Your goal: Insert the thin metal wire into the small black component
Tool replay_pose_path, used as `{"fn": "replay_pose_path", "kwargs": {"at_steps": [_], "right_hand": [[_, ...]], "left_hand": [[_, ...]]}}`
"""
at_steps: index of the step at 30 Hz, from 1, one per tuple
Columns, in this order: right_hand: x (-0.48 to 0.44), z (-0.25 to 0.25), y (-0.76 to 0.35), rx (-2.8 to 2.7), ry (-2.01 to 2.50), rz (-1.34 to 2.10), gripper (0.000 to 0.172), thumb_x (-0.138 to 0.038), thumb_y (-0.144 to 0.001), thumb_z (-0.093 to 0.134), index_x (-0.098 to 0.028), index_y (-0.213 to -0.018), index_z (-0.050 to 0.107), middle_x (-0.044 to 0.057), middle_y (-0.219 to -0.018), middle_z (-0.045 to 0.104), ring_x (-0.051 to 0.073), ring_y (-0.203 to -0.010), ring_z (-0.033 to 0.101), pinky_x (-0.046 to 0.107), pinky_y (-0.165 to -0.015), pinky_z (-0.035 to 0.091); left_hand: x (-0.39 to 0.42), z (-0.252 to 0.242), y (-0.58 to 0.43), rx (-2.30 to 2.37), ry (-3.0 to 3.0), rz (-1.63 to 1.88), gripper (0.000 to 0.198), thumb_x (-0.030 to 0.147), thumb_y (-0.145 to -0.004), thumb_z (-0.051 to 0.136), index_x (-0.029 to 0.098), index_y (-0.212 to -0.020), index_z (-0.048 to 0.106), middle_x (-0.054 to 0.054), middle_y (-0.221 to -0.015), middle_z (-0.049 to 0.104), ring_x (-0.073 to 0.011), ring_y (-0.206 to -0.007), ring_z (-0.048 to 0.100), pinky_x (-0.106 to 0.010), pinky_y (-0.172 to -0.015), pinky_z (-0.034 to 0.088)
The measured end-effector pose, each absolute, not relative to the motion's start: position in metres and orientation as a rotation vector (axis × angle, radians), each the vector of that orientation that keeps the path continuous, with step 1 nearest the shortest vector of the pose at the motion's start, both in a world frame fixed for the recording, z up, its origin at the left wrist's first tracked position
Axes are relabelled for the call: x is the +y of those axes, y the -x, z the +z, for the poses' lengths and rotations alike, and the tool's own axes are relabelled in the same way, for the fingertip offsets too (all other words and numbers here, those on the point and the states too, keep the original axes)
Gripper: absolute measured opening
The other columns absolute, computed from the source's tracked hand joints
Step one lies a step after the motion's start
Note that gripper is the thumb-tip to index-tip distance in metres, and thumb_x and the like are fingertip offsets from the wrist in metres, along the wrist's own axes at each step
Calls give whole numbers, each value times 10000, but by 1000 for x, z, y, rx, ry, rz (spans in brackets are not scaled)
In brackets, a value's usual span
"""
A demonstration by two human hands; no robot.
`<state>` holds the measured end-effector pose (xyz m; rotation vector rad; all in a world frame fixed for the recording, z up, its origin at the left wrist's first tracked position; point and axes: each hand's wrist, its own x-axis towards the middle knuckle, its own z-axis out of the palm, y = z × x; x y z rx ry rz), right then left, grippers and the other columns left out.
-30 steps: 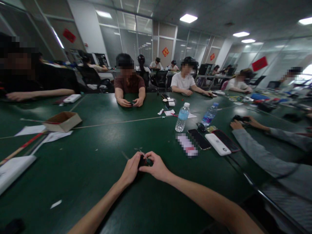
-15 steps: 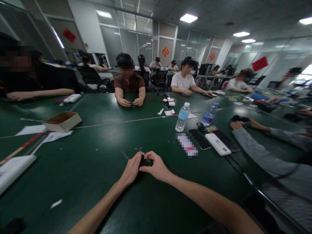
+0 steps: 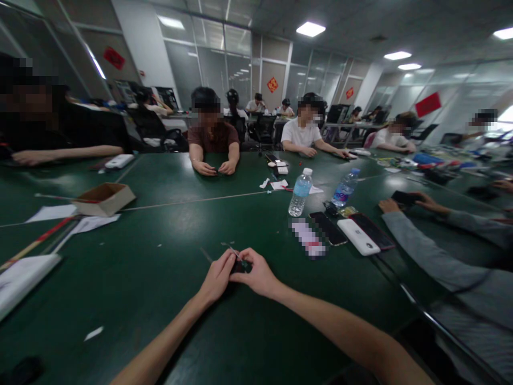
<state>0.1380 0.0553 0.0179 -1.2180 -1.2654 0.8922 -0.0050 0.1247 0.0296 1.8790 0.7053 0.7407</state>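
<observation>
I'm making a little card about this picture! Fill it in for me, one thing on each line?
Table: dark green table
Left hand: pinching small dark object
Right hand: pinching the same object from the other side
Nearby: thin metal wire
Rest: two water bottles, cardboard box, black phone, co-worker's hand holding a phone
</observation>
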Motion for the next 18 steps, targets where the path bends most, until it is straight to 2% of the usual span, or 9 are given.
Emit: {"fn": "replay_pose_path", "kwargs": {"at_steps": [18], "right_hand": [[52, 28, -138, -1266, 1228, 941, 459, -409, -665, 799, -208, -974, 525, 6, -943, 653, 199, -892, 625, 329, -827, 463]], "left_hand": [[123, 34, 5, 720, -1908, 726, 299, 402, -955, 392, 187, -961, 599, -22, -862, 657, -188, -809, 588, -276, -768, 428]]}}
